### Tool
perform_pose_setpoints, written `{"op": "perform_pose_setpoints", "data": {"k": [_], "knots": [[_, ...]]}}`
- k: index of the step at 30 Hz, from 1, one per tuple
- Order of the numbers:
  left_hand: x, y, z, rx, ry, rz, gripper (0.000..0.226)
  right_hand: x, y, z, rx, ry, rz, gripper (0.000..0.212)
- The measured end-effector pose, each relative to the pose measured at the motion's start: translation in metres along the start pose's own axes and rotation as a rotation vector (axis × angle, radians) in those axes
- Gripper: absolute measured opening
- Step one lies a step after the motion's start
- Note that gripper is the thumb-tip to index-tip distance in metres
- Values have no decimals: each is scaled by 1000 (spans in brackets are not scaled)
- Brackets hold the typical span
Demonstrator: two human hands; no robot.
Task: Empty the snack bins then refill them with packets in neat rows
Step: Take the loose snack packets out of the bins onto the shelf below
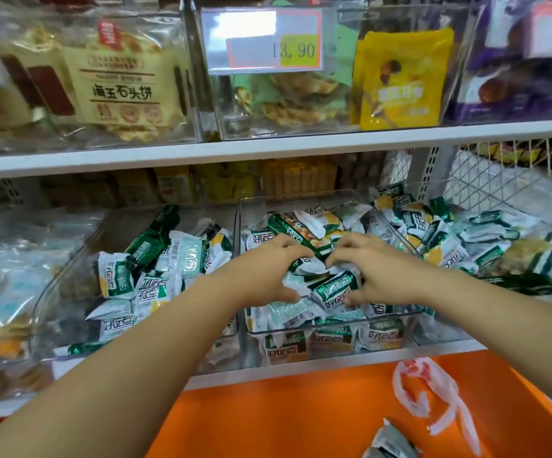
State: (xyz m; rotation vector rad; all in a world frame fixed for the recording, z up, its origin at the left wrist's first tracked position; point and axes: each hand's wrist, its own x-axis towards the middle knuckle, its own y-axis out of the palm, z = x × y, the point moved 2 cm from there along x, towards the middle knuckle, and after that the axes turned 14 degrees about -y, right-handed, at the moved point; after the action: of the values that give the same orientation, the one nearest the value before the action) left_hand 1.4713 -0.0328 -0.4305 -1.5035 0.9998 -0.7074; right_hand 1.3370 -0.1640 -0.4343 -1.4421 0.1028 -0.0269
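Observation:
Two clear plastic bins sit side by side on the lower shelf: a left bin [69, 266] and a middle bin [330, 327]. Both hold loose green-and-white snack packets [149, 289]. More of the same packets [485, 249] lie heaped to the right of the middle bin. Both my hands reach into the middle bin. My left hand [264, 272] curls its fingers over a clump of packets [307, 269]. My right hand [370, 266] grips packets from the other side, its thumb on a green packet [334, 289].
An upper shelf [268, 143] carries clear bins of biscuit bags and a price tag [264, 41] reading 13.90. An orange surface [284, 418] lies in front below, with a white-and-red plastic bag [423, 388] and a silver packet [390, 441]. White wire mesh [499, 173] stands at the right.

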Motion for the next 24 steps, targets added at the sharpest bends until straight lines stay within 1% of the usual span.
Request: {"op": "perform_pose_setpoints", "data": {"k": [3,5,6,8,10,11,12,15,16,17,21,24], "knots": [[0,1,-1,-99,-1,-52,63,2,0,-2,58,9,-38,48],[-1,1,0,-125,-1,-83,58,1,-2,0,33,-4,-66,36],[-2,2,0,-122,5,-91,57,-1,-2,1,20,-9,-76,33],[-3,3,2,-113,27,-87,59,-7,0,3,-5,-17,-76,31],[-5,3,2,-90,55,-36,66,-12,2,4,-32,-31,-83,32],[-5,2,2,-60,65,1,70,-15,3,5,-26,-32,-95,34],[-4,1,2,-28,71,38,74,-17,4,6,-2,-30,-109,42],[2,-4,-1,7,64,128,82,-22,6,12,134,-11,-149,89],[4,-5,-1,10,59,148,83,-21,7,14,159,-16,-155,98],[6,-6,-1,14,50,167,85,-19,8,16,164,-31,-156,100],[7,-9,0,72,-23,237,94,-14,12,17,182,-66,-156,94],[7,-15,1,106,-38,252,96,-17,16,19,187,-102,-162,90]]}}
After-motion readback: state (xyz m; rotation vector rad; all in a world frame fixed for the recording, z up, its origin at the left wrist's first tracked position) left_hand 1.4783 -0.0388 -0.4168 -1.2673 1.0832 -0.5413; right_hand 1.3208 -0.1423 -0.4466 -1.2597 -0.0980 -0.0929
